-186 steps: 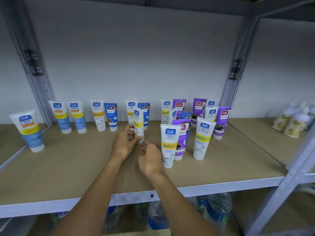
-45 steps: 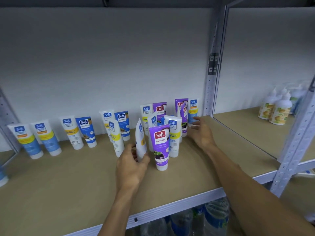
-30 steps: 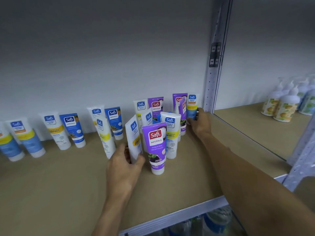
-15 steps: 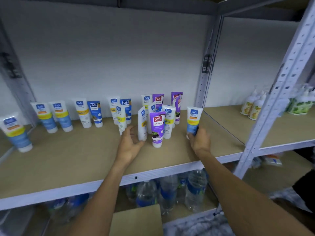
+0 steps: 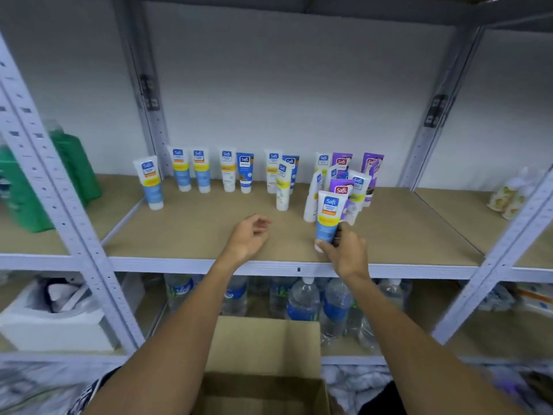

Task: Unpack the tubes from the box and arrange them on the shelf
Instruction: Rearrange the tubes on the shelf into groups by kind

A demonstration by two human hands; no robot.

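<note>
Fingers: those of the right hand [image 5: 348,256] curl round the lower end of a white, blue and yellow plastic tube [image 5: 328,218]; those of the left hand [image 5: 247,236] hang loosely bent and grip nothing.
Rack: grey perforated metal shelving [image 5: 59,205], several bays wide.
Shelf: tan board [image 5: 194,235] in the middle bay, carrying all the tubes.
Box: brown cardboard box [image 5: 263,345], open, below the shelf's front edge, between the two forearms.
Green bottles: large green plastic bottles [image 5: 21,190] on the left bay's board.
Water bottles: clear plastic bottles with blue labels [image 5: 302,304] on the level under the shelf.
Back row: white, blue and purple tubes [image 5: 227,172] upright on their caps along the shelf's back edge.
Cluster: purple and white tubes [image 5: 341,191] crowded toward the back right, just behind the held one.
Lone tube: white tube with a yellow band [image 5: 282,187] upright in front of the back row, near the middle.
Held tube: cap down, slightly tilted, near the shelf's front edge, right of centre; whether its cap touches the board cannot be told.
Left hand: over the shelf near its front edge, left of the held tube and well apart from it.
</note>
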